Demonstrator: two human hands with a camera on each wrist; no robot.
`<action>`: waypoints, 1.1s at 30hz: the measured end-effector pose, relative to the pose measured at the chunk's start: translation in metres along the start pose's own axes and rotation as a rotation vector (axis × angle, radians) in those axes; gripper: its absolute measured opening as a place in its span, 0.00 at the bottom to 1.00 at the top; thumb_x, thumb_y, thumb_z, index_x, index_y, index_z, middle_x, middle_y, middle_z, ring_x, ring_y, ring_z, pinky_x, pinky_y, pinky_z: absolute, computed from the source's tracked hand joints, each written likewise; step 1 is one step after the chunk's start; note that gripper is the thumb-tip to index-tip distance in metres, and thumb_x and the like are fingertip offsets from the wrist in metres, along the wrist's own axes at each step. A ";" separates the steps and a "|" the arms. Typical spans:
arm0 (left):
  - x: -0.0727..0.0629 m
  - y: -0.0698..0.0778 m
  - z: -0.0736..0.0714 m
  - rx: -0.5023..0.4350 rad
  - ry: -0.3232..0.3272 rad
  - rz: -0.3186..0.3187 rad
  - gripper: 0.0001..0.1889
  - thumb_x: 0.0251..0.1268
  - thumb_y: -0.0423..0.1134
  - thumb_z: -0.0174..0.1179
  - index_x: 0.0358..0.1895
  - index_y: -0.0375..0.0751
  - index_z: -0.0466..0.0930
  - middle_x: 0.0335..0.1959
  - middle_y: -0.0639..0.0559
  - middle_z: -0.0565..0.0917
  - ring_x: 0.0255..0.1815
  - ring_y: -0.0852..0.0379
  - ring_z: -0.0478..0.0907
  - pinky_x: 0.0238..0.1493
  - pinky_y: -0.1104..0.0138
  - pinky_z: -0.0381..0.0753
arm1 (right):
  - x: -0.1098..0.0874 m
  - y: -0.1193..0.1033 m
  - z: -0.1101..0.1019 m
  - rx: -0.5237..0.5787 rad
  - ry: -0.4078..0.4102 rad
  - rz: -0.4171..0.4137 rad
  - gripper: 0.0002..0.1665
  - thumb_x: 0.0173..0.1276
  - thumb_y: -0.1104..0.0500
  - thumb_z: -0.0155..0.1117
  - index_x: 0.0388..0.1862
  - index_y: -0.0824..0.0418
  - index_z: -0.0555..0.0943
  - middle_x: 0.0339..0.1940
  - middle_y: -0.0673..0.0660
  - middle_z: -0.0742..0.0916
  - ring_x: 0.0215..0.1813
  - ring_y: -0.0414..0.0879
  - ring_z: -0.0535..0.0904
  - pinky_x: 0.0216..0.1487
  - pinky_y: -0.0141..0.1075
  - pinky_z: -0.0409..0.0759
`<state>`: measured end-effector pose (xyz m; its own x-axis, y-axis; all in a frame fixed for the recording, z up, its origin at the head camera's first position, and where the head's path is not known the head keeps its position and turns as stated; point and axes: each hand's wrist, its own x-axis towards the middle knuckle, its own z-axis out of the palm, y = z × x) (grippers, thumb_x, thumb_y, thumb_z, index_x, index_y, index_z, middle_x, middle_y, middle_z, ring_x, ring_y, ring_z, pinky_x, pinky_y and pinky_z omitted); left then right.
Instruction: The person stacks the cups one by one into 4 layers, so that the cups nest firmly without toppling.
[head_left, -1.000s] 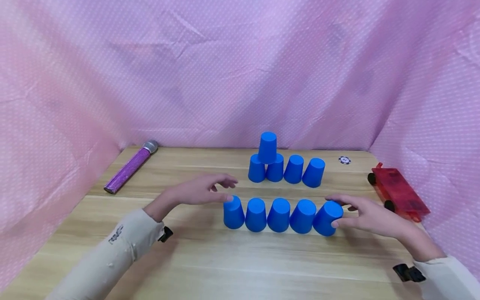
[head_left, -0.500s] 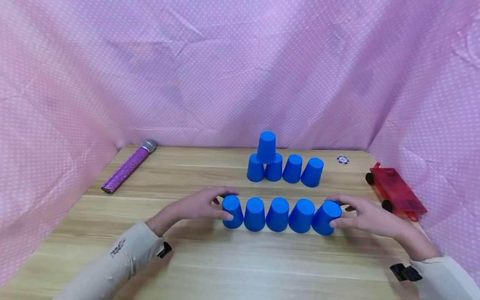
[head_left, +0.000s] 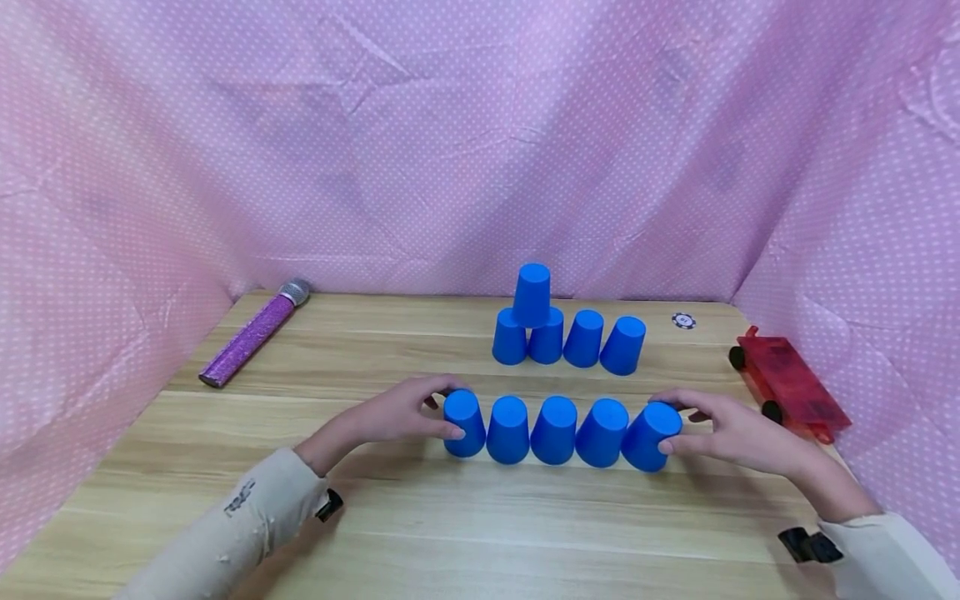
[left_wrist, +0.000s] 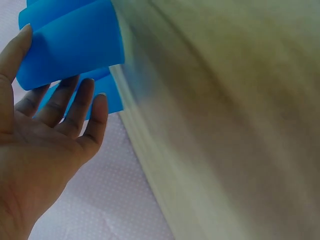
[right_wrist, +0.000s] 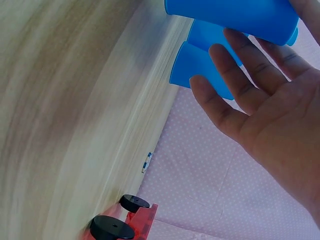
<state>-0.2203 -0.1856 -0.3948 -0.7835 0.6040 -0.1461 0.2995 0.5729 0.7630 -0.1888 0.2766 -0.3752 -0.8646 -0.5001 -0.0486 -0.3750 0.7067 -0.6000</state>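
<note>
Several upside-down blue cups stand in a front row on the wooden table (head_left: 480,533). My left hand (head_left: 401,410) grips the leftmost cup (head_left: 463,423), thumb on its near side and fingers behind; the left wrist view shows this cup (left_wrist: 75,42) between thumb and fingertips. At the row's other end my right hand (head_left: 738,429) holds the rightmost cup (head_left: 651,437) the same way. In the right wrist view, the thumb and index finger flank that cup (right_wrist: 235,15), the other fingers spread below. Between the hands stand a few untouched cups (head_left: 555,431).
Behind stands a second row of blue cups (head_left: 583,340), with one cup (head_left: 532,293) stacked across its two left ones. A purple microphone (head_left: 251,337) lies at the left, a poker chip (head_left: 684,321) at the back right. A red toy car (head_left: 795,383) sits by the right edge.
My left hand has come down and closed its thumb and fingers about the leftmost cup. The right hand keeps its hold, and the cups have stayed in place.
</note>
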 end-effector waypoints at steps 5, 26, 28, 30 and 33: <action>0.002 -0.003 0.001 -0.007 0.014 0.012 0.29 0.62 0.54 0.69 0.65 0.56 0.73 0.58 0.58 0.81 0.63 0.53 0.74 0.62 0.53 0.78 | -0.002 -0.001 0.000 -0.001 0.018 0.000 0.33 0.65 0.47 0.71 0.66 0.57 0.76 0.57 0.53 0.86 0.58 0.50 0.81 0.48 0.42 0.81; 0.001 -0.003 0.002 0.017 0.044 0.002 0.27 0.61 0.56 0.69 0.63 0.59 0.74 0.57 0.62 0.81 0.62 0.55 0.74 0.62 0.53 0.77 | 0.011 -0.021 -0.043 -0.070 0.094 0.053 0.35 0.66 0.45 0.71 0.69 0.55 0.74 0.63 0.62 0.82 0.64 0.64 0.75 0.53 0.64 0.78; 0.000 -0.004 0.003 0.017 0.047 -0.006 0.28 0.61 0.56 0.69 0.63 0.60 0.74 0.57 0.63 0.80 0.62 0.55 0.74 0.62 0.53 0.78 | 0.016 -0.026 -0.050 -0.071 0.101 0.071 0.37 0.67 0.44 0.70 0.70 0.56 0.72 0.66 0.64 0.80 0.65 0.67 0.73 0.55 0.67 0.76; 0.000 -0.006 0.004 0.015 0.047 -0.006 0.28 0.60 0.56 0.69 0.63 0.60 0.74 0.57 0.63 0.81 0.63 0.55 0.74 0.62 0.54 0.78 | 0.023 -0.031 -0.057 -0.070 0.116 0.057 0.37 0.67 0.45 0.70 0.70 0.58 0.73 0.66 0.64 0.80 0.65 0.66 0.73 0.57 0.67 0.74; 0.000 -0.008 0.005 0.015 0.045 0.005 0.28 0.61 0.56 0.69 0.64 0.59 0.74 0.57 0.61 0.81 0.63 0.54 0.74 0.62 0.54 0.78 | 0.033 -0.038 -0.068 -0.073 0.124 0.058 0.36 0.68 0.44 0.68 0.69 0.58 0.72 0.66 0.65 0.79 0.65 0.65 0.73 0.57 0.67 0.74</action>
<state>-0.2197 -0.1879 -0.4040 -0.8056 0.5815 -0.1134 0.3114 0.5784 0.7540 -0.2258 0.2674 -0.3000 -0.9184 -0.3951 0.0202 -0.3428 0.7692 -0.5393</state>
